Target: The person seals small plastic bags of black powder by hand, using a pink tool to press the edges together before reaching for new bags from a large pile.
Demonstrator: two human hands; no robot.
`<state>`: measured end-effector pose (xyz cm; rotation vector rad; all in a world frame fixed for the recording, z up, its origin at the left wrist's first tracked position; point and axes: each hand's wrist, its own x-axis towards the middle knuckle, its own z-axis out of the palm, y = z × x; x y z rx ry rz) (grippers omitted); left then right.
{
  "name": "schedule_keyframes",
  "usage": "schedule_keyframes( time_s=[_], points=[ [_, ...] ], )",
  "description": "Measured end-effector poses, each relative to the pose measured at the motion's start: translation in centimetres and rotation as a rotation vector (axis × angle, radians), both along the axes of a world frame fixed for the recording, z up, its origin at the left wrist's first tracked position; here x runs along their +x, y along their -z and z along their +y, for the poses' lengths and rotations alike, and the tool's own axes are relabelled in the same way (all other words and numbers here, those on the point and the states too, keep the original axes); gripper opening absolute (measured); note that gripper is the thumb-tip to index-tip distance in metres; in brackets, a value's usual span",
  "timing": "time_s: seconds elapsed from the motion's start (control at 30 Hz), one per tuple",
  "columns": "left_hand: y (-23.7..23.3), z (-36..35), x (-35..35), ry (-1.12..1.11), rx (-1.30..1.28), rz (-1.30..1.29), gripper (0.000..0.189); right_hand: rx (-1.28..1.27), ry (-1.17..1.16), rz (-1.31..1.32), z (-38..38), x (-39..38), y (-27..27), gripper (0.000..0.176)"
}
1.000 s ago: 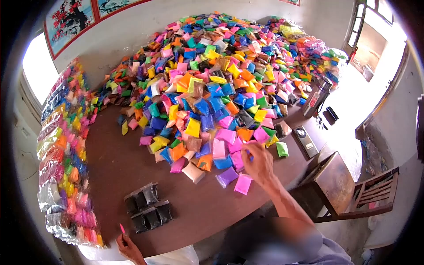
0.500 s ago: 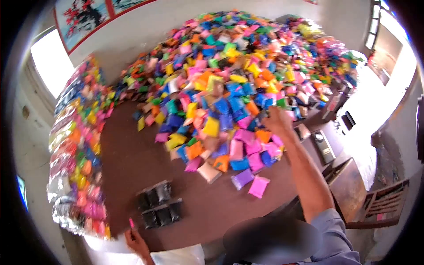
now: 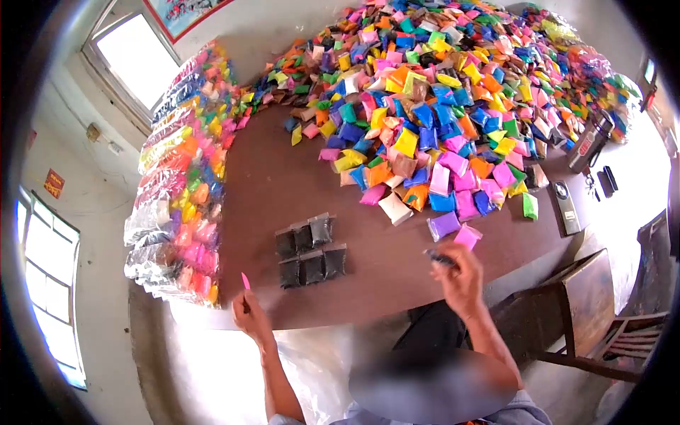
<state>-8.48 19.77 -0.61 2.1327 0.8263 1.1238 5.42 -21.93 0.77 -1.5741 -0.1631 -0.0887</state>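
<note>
The right hand (image 3: 462, 278) has its grip closed on a dark packet (image 3: 440, 256), pinched at the fingertips over the near edge of the table (image 3: 269, 191); the left hand (image 3: 249, 315) pinches a pink sliver (image 3: 245, 281); a firm edge pinch likely serves best, keeping the packet flat and square to the black packets (image 3: 309, 249) grouped nearby, clear of the coloured pile (image 3: 439, 106)

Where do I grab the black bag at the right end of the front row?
Probably pinch the black bag by its right edge, coming from the right. It lies flat on the table. Its neighbour crowds its left side and the back row sits just behind, so only right and front look free.
</note>
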Motion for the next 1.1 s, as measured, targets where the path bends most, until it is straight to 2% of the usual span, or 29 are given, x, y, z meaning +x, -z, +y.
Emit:
schedule_keyframes(
  time_s=[0.03,0.1,0.13,0.17,0.2,0.27,0.3,0.37,0.43,0.47,0.57,0.6,0.67,0.73,0.77,0.83,0.9,0.97,1.0,1.07,1.1],
  points=[
    [-1.0,-1.6,0.1,0.012,-0.032,-0.021,0.016,0.004,0.016,-0.007,0.9,-0.8,0.3,0.021],
    [-1.0,-5.1,0.5,0.131,-0.073,-0.065,0.013,-0.236,0.038,-0.351,1.9,-1.9,0.5,0.027],
    [-0.7,-7.1,0.8,0.221,-0.08,-0.119,0.011,-0.223,0.016,-0.307,2.4,-2.2,0.4,0.028],
    [0.4,-8.2,1.3,0.272,0.048,-0.016,0.008,-0.205,-0.01,-0.265,2.8,-2.2,0.5,0.029],
    [-1.0,-10.9,1.9,0.381,0.056,0.118,0.006,-0.239,-0.009,-0.293,3.1,-1.9,1.4,0.029],
    [-0.9,-15.7,3.9,0.529,0.072,0.113,0.009,-0.254,0.029,-0.37,3.9,-1.6,0.1,0.026],
    [0.4,-16.8,5.4,0.59,0.205,0.059,0.009,-0.274,0.061,-0.433,3.9,-1.5,-0.4,0.024],
    [0.3,-19.2,6.7,0.643,0.186,0.144,0.008,-0.221,0.035,-0.392,3.6,-1.3,1.3,0.022],
    [-0.1,-20.5,8.1,0.695,0.256,0.131,0.007,-0.006,0.013,-0.109,3.4,-1.0,3.3,0.022],
    [-0.1,-20.9,8.5,0.726,0.326,0.123,0.006,0.014,0.03,-0.096,3.3,-0.6,4.4,0.026],
    [0.5,-22.0,9.6,0.809,0.295,0.005,0.007,0.074,0.087,-0.126,3.5,-0.8,3.5,0.034],
    [0.3,-22.3,9.8,0.818,0.298,0.005,0.007,0.006,0.099,-0.165,3.3,-0.8,3.5,0.047],
    [-0.2,-22.9,10.0,0.845,0.123,0.076,0.011,-0.012,0.115,-0.19,3.4,-0.7,3.5,0.053],
    [-1.4,-23.8,10.3,0.838,0.095,0.09,0.014,-0.057,0.078,-0.192,3.2,-0.6,3.7,0.064],
    [-1.7,-24.1,10.4,0.829,0.068,0.105,0.017,-0.057,0.079,-0.192,3.1,-0.7,3.8,0.064],
    [0.1,-23.4,10.8,0.808,-0.023,0.116,0.02,-0.135,-0.047,-0.178,2.9,-1.0,3.3,0.067],
    [0.8,-22.7,10.7,0.788,-0.112,0.137,0.023,-0.162,-0.061,-0.179,2.9,-1.2,3.0,0.067],
    [0.2,-22.3,10.3,0.801,-0.411,0.123,0.026,-0.004,-0.075,-0.114,3.4,-1.4,2.9,0.059],
    [0.1,-21.9,10.3,0.805,-0.407,0.127,0.026,0.001,-0.07,-0.113,3.3,-1.5,2.6,0.059],
    [0.0,-21.3,10.5,0.826,-0.461,0.163,0.024,-0.284,-0.072,-0.194,3.1,-1.6,2.1,0.045],
    [0.0,-21.1,10.4,0.837,-0.49,0.182,0.022,-0.281,-0.064,-0.191,3.1,-1.5,2.0,0.045]
  ],
)
